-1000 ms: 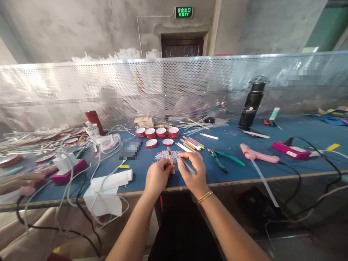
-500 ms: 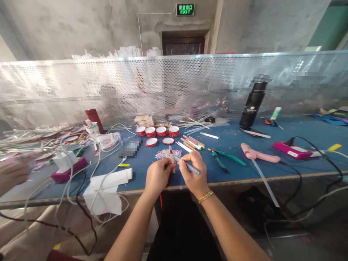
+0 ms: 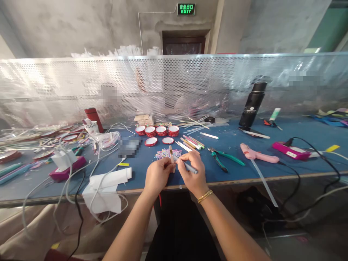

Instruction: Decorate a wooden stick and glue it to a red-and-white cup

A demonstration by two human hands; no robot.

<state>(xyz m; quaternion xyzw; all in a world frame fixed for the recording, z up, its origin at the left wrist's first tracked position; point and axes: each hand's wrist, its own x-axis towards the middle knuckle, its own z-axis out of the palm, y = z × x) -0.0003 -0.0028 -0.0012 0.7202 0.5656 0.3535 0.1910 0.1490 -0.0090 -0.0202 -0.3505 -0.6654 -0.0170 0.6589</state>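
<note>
Pinched upright between the fingers of my left hand [image 3: 159, 174] is a flat wooden craft stick [image 3: 171, 153], its upper end coloured brown. My right hand [image 3: 193, 172] grips a grey marker pen [image 3: 190, 168], whose tip end meets or nearly meets the stick; I cannot tell which. Just beyond the fingers lies a pile of small pastel pieces [image 3: 163, 154]. Several coloured markers [image 3: 191, 142] rest side by side behind my right hand. Farther back are red-rimmed round lids [image 3: 161, 130], some stacked and two lying singly in front.
Green-handled pliers [image 3: 225, 157] and a pink glue gun [image 3: 258, 154] lie to the right, near a black bottle [image 3: 252, 105]. On the left are a white paper roll [image 3: 111, 177], cables and a magenta power strip [image 3: 67, 169]. A perforated metal screen [image 3: 174, 87] borders the blue table's back.
Another person's hand at the far left has gone from view, showing blue-green sticks there. My hands stay nearly in place with the stick and the marker.
</note>
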